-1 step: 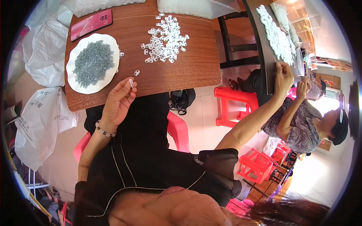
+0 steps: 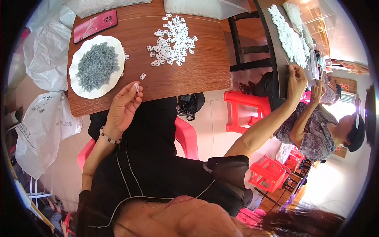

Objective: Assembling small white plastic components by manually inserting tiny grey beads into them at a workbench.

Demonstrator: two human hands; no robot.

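Note:
Between the thumb and forefinger of my left hand (image 2: 125, 103) is a small white plastic piece (image 2: 137, 87), held on edge just off the near edge of the brown wooden table (image 2: 197, 81). A loose white piece with dark holes (image 2: 143, 76) lies close to those fingers. Farther back is a pile of the same pieces (image 2: 171, 43). To the left, a scalloped white plate (image 2: 75, 83) bears many small grey pins (image 2: 98, 65). My right hand (image 2: 297, 83) stretches far right to the edge of a second table, its fingertips pinched; what they hold, if anything, is too small to name.
A pink phone (image 2: 96, 27) lies at the back left. White pieces (image 2: 290, 37) cover part of the dark second table (image 2: 276, 51). Red plastic stools (image 2: 246, 102) stand below it. A person in a patterned top (image 2: 316, 132) sits at the right. White plastic bags (image 2: 41, 130) are at the left.

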